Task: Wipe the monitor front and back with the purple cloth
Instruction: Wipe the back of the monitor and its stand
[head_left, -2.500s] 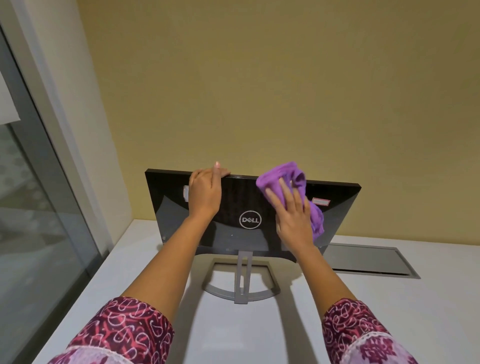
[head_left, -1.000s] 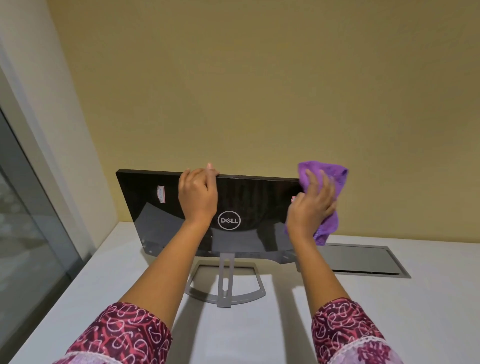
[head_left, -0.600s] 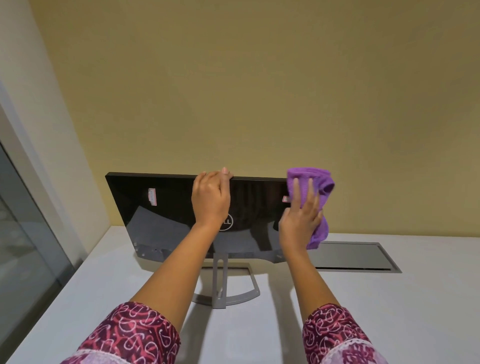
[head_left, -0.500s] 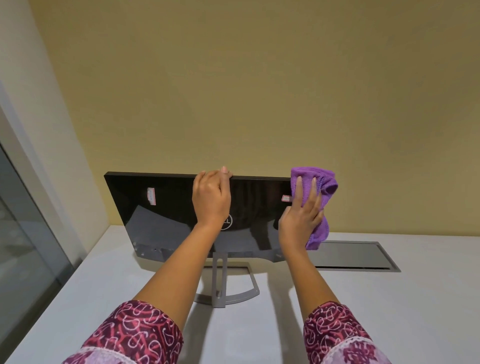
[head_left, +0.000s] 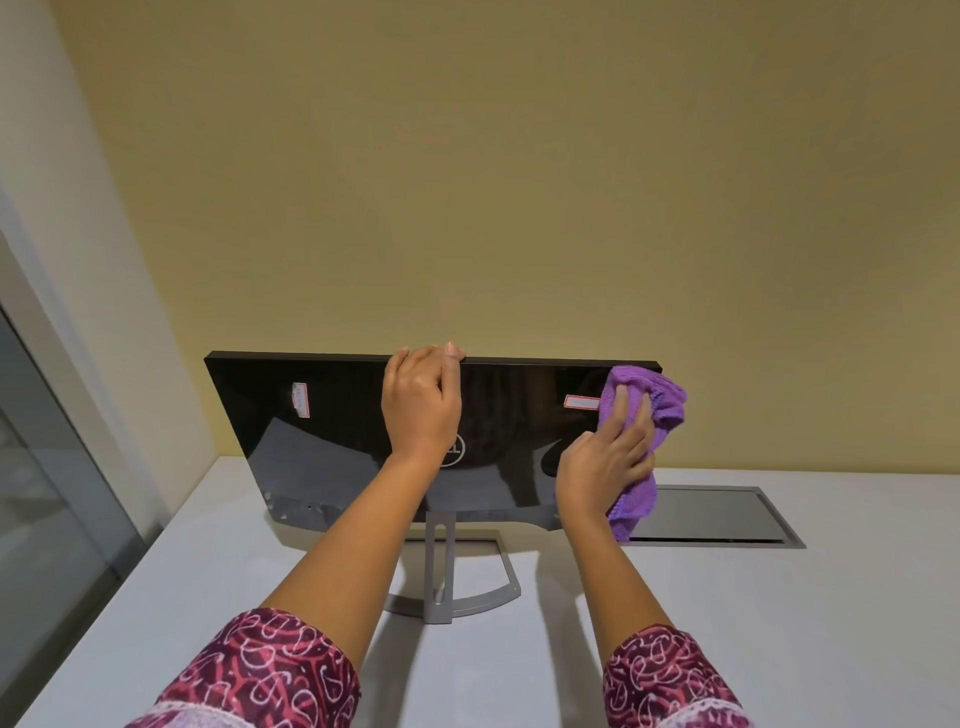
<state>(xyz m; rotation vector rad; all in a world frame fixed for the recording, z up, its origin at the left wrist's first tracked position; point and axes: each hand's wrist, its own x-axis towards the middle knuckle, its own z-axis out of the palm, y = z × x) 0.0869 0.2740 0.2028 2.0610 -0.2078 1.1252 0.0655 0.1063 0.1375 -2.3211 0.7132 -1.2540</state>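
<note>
Mustard-yellow wall (head_left: 519, 182) rises behind a white tabletop (head_left: 779, 623). On it a glossy black flat monitor (head_left: 337, 441) stands on a grey metal stand (head_left: 441, 571), its back toward us and its screen hidden, facing the wall.

Our left hand (head_left: 421, 405) hooks its fingers over the monitor's top edge, steadying it. Our right hand (head_left: 602, 467) bunches a crumpled purple cloth (head_left: 667, 405) against the back panel. A couple of seconds ago the cloth sat near the top centre; it has since travelled to the upper right corner, and the hand has now slid lower. We judge the right half of the back nearly covered, with the left half left to do; whether the front is done we cannot tell.

The cloth overhangs the monitor's right edge into open air. A grey recessed hatch (head_left: 717, 514) lies in the tabletop just beside that edge. A glass partition (head_left: 52, 493) stands well apart on the left. Bare tabletop stretches toward us.
</note>
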